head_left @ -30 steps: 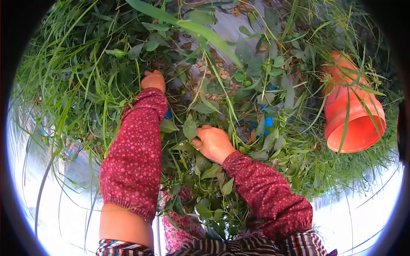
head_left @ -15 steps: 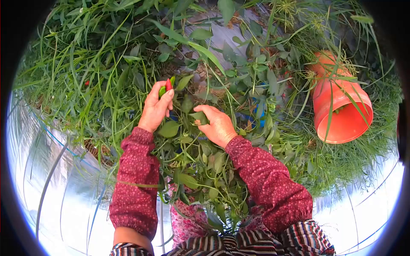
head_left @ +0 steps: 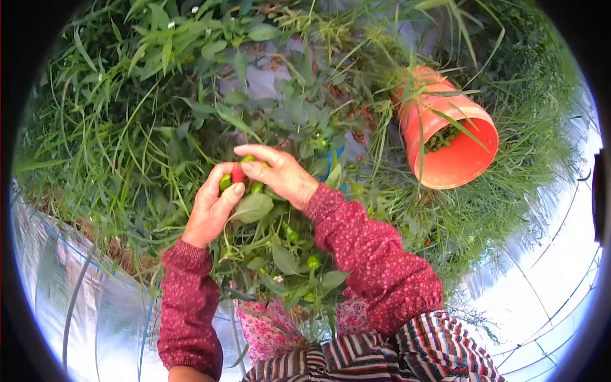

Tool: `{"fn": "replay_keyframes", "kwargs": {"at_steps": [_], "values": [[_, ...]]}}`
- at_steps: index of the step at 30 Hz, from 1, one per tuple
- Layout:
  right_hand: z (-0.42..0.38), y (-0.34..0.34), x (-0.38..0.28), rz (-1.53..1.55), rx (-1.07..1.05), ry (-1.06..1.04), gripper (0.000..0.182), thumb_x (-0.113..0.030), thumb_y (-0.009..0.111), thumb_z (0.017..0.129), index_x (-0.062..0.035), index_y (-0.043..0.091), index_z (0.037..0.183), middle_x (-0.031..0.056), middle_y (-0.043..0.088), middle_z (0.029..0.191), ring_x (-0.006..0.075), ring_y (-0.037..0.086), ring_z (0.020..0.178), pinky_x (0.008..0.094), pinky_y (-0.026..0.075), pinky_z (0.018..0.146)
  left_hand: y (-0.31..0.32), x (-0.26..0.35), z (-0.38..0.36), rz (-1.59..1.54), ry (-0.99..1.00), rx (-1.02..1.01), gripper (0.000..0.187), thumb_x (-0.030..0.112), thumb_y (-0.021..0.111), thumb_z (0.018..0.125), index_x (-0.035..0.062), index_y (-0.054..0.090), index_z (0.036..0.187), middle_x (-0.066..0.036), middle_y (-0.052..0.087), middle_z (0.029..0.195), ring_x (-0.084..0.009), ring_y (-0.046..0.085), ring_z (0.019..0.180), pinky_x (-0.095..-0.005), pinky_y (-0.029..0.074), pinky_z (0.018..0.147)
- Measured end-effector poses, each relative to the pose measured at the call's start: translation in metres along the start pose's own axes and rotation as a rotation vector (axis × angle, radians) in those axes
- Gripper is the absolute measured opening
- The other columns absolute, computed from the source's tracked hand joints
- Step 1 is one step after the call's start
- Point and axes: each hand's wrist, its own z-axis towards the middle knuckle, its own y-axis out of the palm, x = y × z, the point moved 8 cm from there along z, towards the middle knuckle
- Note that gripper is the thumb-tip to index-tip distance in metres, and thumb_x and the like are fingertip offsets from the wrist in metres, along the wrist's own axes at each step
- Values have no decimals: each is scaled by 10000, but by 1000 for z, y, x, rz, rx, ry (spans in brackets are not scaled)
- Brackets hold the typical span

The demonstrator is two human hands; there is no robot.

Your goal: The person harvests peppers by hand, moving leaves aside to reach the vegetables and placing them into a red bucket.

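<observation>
My left hand (head_left: 211, 205) is closed around a red chili pepper (head_left: 237, 172) and a green chili pepper (head_left: 225, 182), their ends poking out between fingers and thumb. Right beside it, my right hand (head_left: 283, 177) pinches another green chili pepper (head_left: 248, 158) between its thumb and fingers. The two hands meet at the fingertips, so part of the peppers is hidden. Below them the pepper plant (head_left: 285, 258) spreads its leaves, and a small round green pepper (head_left: 313, 261) hangs on it.
An orange bucket (head_left: 453, 172) lies tipped on its side at the right, with several green peppers (head_left: 440, 139) inside. Long grass (head_left: 127, 127) and weeds crowd all around. Grey plastic sheeting (head_left: 254, 79) shows between the plants.
My right hand has moved up and left from the leaves to the peppers at my left hand. The view has shifted, so the bucket sits further left and its green contents show more.
</observation>
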Motion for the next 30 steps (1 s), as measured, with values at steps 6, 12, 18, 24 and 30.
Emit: {"fn": "replay_keyframes", "kwargs": {"at_steps": [6,12,18,24,30], "values": [[-31,-16,-3,66,-88,159,317,-219,624,883,-54,595,1152,19,622,1006,93,550,917,268,447,837,26,17,-5,-257,-311,-244,245,192,520,936,76,477,1148,48,466,745,-25,441,604,-176,366,490],[-73,-82,-22,428,276,-3,272,-246,596,900,-72,591,1109,10,593,858,83,545,760,235,452,555,44,29,45,-112,-264,-202,258,212,487,949,36,500,1137,9,531,779,-51,511,597,-181,400,460],[-183,-210,-48,822,615,-201,260,-333,563,906,-113,572,1044,17,584,931,112,557,787,219,408,483,218,42,100,-130,-246,-349,235,202,593,868,80,530,1058,13,535,763,-65,517,591,-210,406,450],[-274,-367,-66,662,906,-343,439,-330,563,894,-5,492,1180,153,553,1178,272,524,1109,424,407,990,353,104,141,-244,-177,-269,656,176,602,770,-48,312,1313,-248,475,1209,-325,536,1056,-408,472,856],[-281,-407,-43,598,962,-320,377,-160,542,907,7,457,1234,134,545,1196,232,552,1077,322,480,872,221,111,137,-28,233,-214,195,170,566,778,13,660,845,-178,621,706,-305,636,757,-370,500,716]]}}
